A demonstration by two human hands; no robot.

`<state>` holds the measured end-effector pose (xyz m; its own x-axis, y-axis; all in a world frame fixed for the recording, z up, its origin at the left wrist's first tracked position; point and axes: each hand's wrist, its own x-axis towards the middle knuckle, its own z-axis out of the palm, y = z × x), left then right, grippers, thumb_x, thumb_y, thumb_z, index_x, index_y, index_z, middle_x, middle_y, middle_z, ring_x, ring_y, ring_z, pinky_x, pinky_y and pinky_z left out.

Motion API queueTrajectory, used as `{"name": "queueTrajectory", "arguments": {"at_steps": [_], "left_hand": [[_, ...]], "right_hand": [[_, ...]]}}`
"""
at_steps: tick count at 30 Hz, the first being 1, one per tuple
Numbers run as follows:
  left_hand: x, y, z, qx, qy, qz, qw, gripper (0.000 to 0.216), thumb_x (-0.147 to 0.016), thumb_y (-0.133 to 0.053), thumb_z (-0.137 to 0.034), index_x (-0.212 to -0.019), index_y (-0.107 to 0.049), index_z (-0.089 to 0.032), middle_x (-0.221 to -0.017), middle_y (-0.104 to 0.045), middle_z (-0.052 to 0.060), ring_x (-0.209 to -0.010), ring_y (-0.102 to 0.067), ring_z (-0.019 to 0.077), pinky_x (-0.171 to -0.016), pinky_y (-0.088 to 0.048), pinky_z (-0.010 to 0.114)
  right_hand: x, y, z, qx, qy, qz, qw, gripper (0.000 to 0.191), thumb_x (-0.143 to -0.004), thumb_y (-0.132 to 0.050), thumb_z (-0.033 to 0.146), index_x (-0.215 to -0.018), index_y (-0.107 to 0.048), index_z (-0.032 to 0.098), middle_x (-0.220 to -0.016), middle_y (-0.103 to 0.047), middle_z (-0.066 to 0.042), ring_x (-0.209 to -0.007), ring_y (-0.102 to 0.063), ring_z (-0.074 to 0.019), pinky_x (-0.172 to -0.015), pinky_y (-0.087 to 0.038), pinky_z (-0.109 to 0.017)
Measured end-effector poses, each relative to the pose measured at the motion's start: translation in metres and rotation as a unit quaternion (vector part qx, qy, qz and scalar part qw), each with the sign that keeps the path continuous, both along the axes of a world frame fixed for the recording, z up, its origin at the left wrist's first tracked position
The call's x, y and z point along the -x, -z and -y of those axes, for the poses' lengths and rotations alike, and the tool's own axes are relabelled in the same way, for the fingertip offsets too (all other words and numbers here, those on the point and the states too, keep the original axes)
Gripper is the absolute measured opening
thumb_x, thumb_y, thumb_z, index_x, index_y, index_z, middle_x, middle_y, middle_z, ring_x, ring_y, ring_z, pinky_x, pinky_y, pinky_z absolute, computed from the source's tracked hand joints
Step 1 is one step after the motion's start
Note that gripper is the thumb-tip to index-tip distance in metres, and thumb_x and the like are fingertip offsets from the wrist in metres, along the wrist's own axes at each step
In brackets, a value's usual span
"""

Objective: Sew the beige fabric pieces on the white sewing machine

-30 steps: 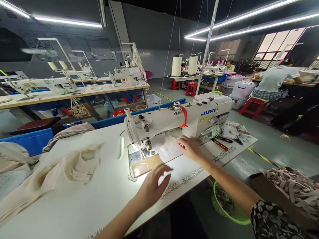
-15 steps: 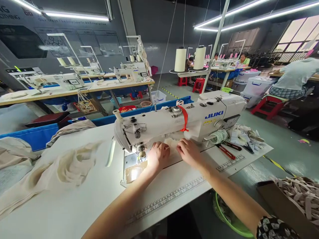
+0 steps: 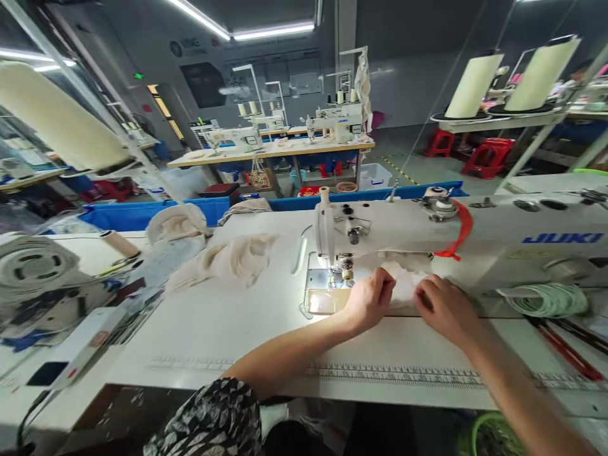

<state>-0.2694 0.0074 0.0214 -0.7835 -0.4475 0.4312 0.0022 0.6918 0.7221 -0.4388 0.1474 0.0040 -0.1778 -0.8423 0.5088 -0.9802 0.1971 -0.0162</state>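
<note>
A white JUKI sewing machine (image 3: 399, 228) stands across the table, its lamp lighting the needle plate. Just right of the needle area, my left hand (image 3: 373, 297) is closed, with its fingers curled at the edge of a pale cream fabric piece (image 3: 406, 285). My right hand (image 3: 444, 307) pinches the same fabric from the other side, under the machine arm. Part of the cloth is hidden behind my fingers and the machine. More cream fabric (image 3: 237, 259) lies crumpled on the table to the left.
Red-handled scissors (image 3: 570, 351) and a coiled pale green cord (image 3: 551, 299) lie at the right. A printed ruler (image 3: 389, 375) runs along the table's front edge. At the left are a white box-shaped device (image 3: 88, 345) and a thread cone (image 3: 118, 244). A green basket (image 3: 496, 434) stands below.
The view has swung left, bringing the table's left side into sight. Both hands stay at the cream fabric under the machine arm, a little farther apart.
</note>
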Motion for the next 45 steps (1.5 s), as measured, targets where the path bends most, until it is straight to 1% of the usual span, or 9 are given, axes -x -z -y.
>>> {"name": "queueTrajectory", "arguments": {"at_steps": [5, 10, 15, 23, 27, 30, 36, 40, 45], "left_hand": [[-0.069, -0.001, 0.024, -0.042, -0.031, 0.065, 0.997, 0.012, -0.095, -0.051, -0.022, -0.083, -0.049, -0.023, -0.065, -0.058, -0.003, -0.057, -0.054, 0.0142, -0.056, -0.039, 0.025], [-0.131, -0.008, 0.066, 0.052, -0.164, 0.24, 0.956, 0.013, -0.095, -0.053, -0.022, -0.083, -0.058, -0.022, -0.072, -0.064, -0.001, -0.068, -0.061, 0.0191, -0.061, -0.039, 0.029], [-0.171, -0.017, 0.1, 0.075, -0.159, 0.237, 0.955, 0.007, -0.094, -0.057, -0.023, -0.097, -0.062, -0.02, -0.09, -0.068, 0.003, -0.08, -0.064, 0.02, -0.068, -0.047, 0.029], [-0.279, -0.034, 0.183, 0.275, -0.208, 0.279, 0.896, 0.022, -0.089, -0.06, -0.019, -0.11, -0.065, -0.023, -0.113, -0.06, 0.009, -0.106, -0.061, 0.0286, -0.071, -0.055, 0.034], [-0.281, -0.04, 0.196, 0.302, -0.194, 0.315, 0.879, 0.012, -0.09, -0.058, -0.02, -0.098, -0.066, -0.021, -0.112, -0.061, 0.011, -0.105, -0.06, 0.0308, -0.076, -0.057, 0.038], [-0.284, -0.041, 0.199, 0.299, -0.191, 0.253, 0.9, 0.016, -0.094, -0.051, -0.026, -0.083, -0.061, -0.021, -0.102, -0.063, 0.011, -0.105, -0.06, 0.0306, -0.079, -0.056, 0.04], [-0.322, -0.047, 0.207, 0.121, -0.277, 0.044, 0.952, 0.025, -0.096, -0.046, -0.043, -0.094, -0.057, -0.02, -0.096, -0.066, 0.008, -0.07, -0.062, 0.0175, -0.061, -0.052, 0.028], [-0.323, -0.046, 0.198, 0.175, -0.224, 0.149, 0.947, 0.027, -0.096, -0.047, -0.042, -0.102, -0.063, -0.022, -0.103, -0.067, 0.006, -0.064, -0.06, 0.0145, -0.061, -0.047, 0.027], [-0.3, -0.035, 0.189, 0.233, -0.216, 0.347, 0.882, 0.027, -0.095, -0.046, -0.025, -0.114, -0.064, -0.026, -0.103, -0.071, 0.006, -0.08, -0.068, 0.0231, -0.063, -0.045, 0.028]], "right_hand": [[-0.001, -0.003, 0.0, 0.025, -0.011, -0.012, 1.0, 0.012, -0.088, -0.046, 0.025, -0.077, -0.052, 0.024, -0.08, -0.061, -0.004, -0.068, -0.059, -0.0211, -0.064, -0.041, -0.034], [0.0, -0.009, 0.001, 0.044, -0.042, 0.01, 0.998, 0.012, -0.088, -0.047, 0.027, -0.078, -0.053, 0.024, -0.078, -0.063, -0.005, -0.066, -0.06, -0.0209, -0.064, -0.044, -0.034], [0.0, -0.016, -0.001, 0.126, -0.042, 0.001, 0.991, 0.01, -0.09, -0.05, 0.029, -0.09, -0.057, 0.022, -0.085, -0.067, -0.008, -0.063, -0.059, -0.0189, -0.065, -0.047, -0.032], [-0.011, -0.022, 0.004, 0.114, 0.006, 0.054, 0.992, 0.013, -0.087, -0.049, 0.032, -0.095, -0.056, 0.024, -0.076, -0.067, -0.006, -0.051, -0.055, -0.0184, -0.058, -0.047, -0.033], [-0.01, -0.022, 0.003, 0.105, 0.001, 0.065, 0.992, 0.014, -0.087, -0.05, 0.032, -0.096, -0.057, 0.025, -0.078, -0.068, -0.007, -0.053, -0.059, -0.0193, -0.057, -0.047, -0.033], [-0.004, -0.019, 0.0, 0.106, 0.003, 0.066, 0.992, 0.013, -0.086, -0.051, 0.031, -0.096, -0.057, 0.026, -0.081, -0.069, -0.008, -0.055, -0.061, -0.0201, -0.057, -0.048, -0.034], [0.001, -0.011, 0.0, 0.106, 0.004, 0.079, 0.991, 0.014, -0.085, -0.054, 0.031, -0.097, -0.059, 0.027, -0.084, -0.071, -0.009, -0.058, -0.065, -0.0215, -0.054, -0.049, -0.033], [0.0, -0.011, 0.002, 0.102, -0.004, 0.093, 0.99, 0.013, -0.085, -0.055, 0.034, -0.096, -0.059, 0.028, -0.083, -0.071, -0.008, -0.057, -0.065, -0.0213, -0.056, -0.051, -0.033], [-0.002, -0.016, 0.001, 0.106, -0.012, 0.097, 0.99, 0.012, -0.085, -0.055, 0.034, -0.095, -0.059, 0.029, -0.081, -0.072, -0.008, -0.056, -0.065, -0.022, -0.053, -0.051, -0.033]]}}
